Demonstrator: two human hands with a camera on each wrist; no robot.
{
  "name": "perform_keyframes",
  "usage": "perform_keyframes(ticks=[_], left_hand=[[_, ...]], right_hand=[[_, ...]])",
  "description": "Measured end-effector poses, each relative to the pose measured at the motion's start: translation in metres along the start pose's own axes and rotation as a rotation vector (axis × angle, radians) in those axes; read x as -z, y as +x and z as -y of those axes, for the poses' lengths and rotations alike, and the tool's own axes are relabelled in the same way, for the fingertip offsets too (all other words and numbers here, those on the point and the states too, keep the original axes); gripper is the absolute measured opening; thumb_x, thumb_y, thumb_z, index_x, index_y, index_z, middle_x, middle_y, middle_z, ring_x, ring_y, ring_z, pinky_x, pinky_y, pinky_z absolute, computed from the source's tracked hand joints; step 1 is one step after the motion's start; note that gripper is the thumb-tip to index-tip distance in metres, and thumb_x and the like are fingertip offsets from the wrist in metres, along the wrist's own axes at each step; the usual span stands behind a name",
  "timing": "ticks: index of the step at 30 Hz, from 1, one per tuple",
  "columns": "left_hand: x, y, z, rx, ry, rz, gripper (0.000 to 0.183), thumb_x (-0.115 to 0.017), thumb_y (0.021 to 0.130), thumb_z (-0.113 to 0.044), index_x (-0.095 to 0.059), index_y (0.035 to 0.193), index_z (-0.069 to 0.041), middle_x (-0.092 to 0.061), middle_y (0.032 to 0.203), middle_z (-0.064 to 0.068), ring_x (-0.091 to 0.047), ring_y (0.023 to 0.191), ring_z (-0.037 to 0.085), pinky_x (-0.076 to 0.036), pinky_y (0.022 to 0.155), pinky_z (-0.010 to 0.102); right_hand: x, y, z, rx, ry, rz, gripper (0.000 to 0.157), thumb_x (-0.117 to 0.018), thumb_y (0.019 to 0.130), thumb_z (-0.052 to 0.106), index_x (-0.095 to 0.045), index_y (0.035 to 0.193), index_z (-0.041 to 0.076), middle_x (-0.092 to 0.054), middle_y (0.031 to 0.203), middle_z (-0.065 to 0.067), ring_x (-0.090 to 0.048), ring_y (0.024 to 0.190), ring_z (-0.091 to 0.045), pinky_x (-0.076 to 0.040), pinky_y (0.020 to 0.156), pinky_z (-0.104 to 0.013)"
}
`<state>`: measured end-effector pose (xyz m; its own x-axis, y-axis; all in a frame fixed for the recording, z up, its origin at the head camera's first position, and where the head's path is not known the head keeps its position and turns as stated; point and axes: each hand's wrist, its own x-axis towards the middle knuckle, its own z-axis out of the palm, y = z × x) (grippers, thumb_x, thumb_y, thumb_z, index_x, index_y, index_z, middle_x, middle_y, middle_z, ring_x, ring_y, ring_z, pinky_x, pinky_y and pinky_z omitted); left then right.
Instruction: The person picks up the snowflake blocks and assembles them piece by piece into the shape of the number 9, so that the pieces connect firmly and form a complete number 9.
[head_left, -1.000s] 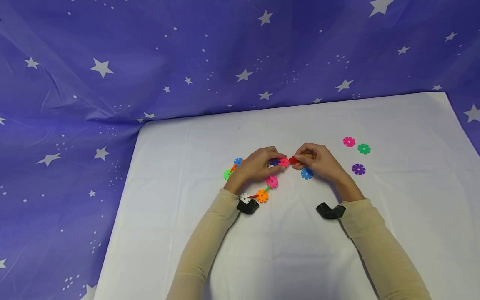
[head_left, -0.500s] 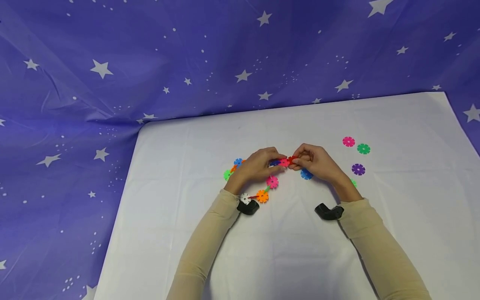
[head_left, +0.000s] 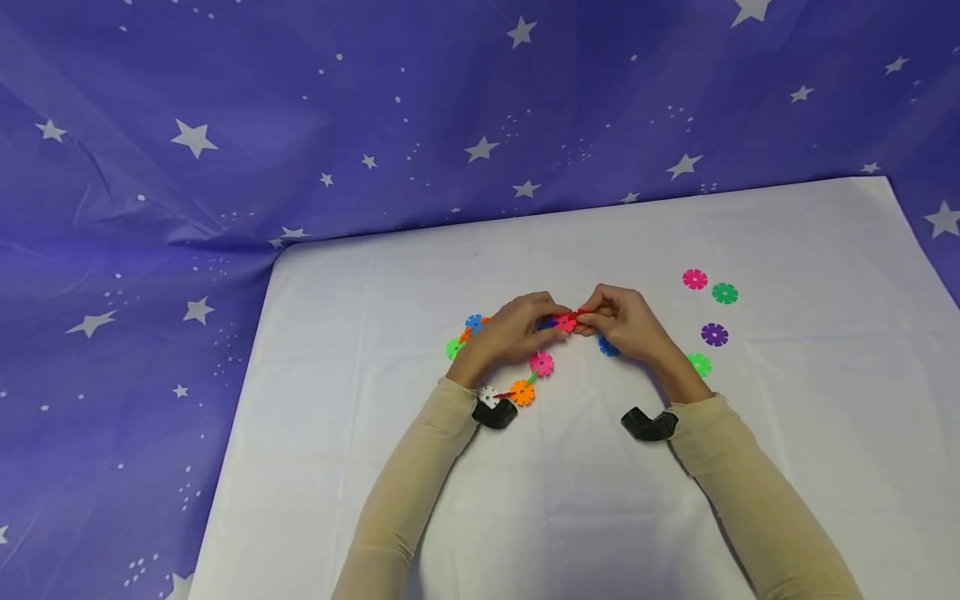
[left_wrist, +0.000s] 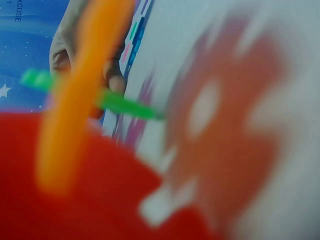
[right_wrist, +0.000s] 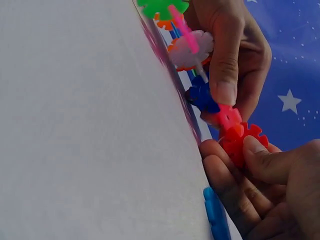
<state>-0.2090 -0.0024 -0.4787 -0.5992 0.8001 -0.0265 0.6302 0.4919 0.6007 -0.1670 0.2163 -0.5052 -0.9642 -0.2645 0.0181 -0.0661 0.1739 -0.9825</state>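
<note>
My left hand (head_left: 517, 332) pinches a pink notched plastic disc (head_left: 565, 322) near the end of a chain of interlocking discs. Facing it, my right hand (head_left: 628, 323) holds a red notched disc (right_wrist: 241, 142) between thumb and fingers. In the right wrist view the red disc meets the pink one edge to edge; how deep their slots engage is hidden. A dark blue disc (right_wrist: 202, 95) and a white disc (right_wrist: 192, 50) follow along the chain. Its other part curves round under my left wrist, with an orange disc (head_left: 522, 392) and another pink disc (head_left: 542, 363).
A loose blue disc (head_left: 608, 347) lies beneath my right hand. Further right on the white cloth (head_left: 810, 417) are pink (head_left: 694, 279), green (head_left: 725, 293), purple (head_left: 715, 335) and light green (head_left: 700, 365) discs. Blurred chain discs fill much of the left wrist view.
My right hand has shifted slightly left, bringing the red disc against the pink one and turning it more edge-on. The light green disc has come out from behind the right wrist.
</note>
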Motion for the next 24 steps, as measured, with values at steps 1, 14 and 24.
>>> perform_keyframes(ticks=[1,14,24], left_hand=[[0.001,0.0,0.0,0.011,0.008,0.001,0.036,-0.066,0.095,-0.027,-0.066,0.127,-0.011,-0.063,0.101,0.001,-0.052,0.083,0.012,-0.043,0.077,0.024],[0.003,0.0,-0.009,0.116,0.131,0.088,0.044,-0.065,0.094,-0.033,-0.06,0.134,-0.017,-0.059,0.118,0.001,-0.053,0.101,0.016,-0.045,0.093,0.031],[0.007,-0.004,-0.013,0.111,0.107,0.092,0.049,-0.069,0.092,-0.034,-0.058,0.137,-0.018,-0.057,0.122,0.0,-0.052,0.109,0.016,-0.043,0.099,0.031]], right_hand=[[0.0,0.0,0.001,-0.006,-0.002,0.017,0.005,-0.059,0.093,-0.006,-0.058,0.095,-0.01,-0.068,0.087,-0.029,-0.073,0.073,-0.02,-0.059,0.067,-0.028],[0.097,-0.027,-0.002,-0.101,-0.61,-0.409,0.035,-0.072,0.088,0.012,-0.062,0.12,-0.001,-0.057,0.1,-0.015,-0.049,0.084,-0.023,-0.038,0.072,-0.027],[0.104,-0.032,-0.002,-0.319,-0.725,-0.411,0.039,-0.067,0.091,0.015,-0.056,0.119,-0.01,-0.046,0.115,-0.029,-0.043,0.1,-0.042,-0.039,0.089,-0.057]])
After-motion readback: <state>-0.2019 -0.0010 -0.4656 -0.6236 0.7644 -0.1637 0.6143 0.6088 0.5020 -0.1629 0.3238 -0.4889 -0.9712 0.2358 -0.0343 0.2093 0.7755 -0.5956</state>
